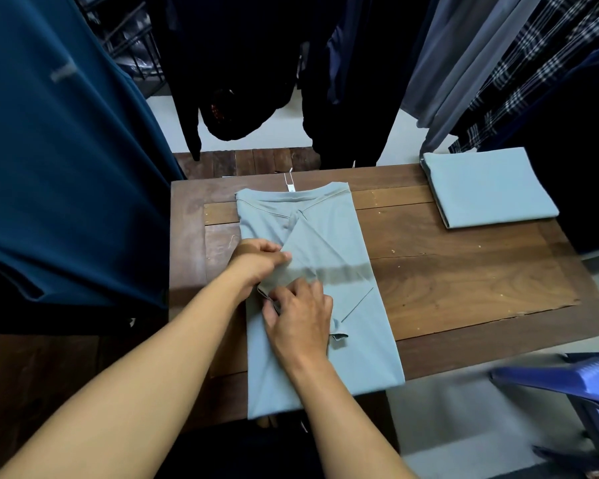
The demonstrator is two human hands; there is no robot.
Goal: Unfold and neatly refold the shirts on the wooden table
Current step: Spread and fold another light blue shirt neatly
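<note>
Your left hand (260,260) and right hand (300,314) pinched the sleeve (302,272) of the pale shirt (329,236) on the desk (464,278). A folded shirt (491,188) lay far right.

A teal garment (66,150) hangs; a blue, probably plastic chair (567,378) stands apart.

No legible text; white neck tag (288,183) on shirt (325,243) too small to read

The shirt (329,223) and folded shirt (491,188) are pale grey-blue; the table (464,271) is brown.
</note>
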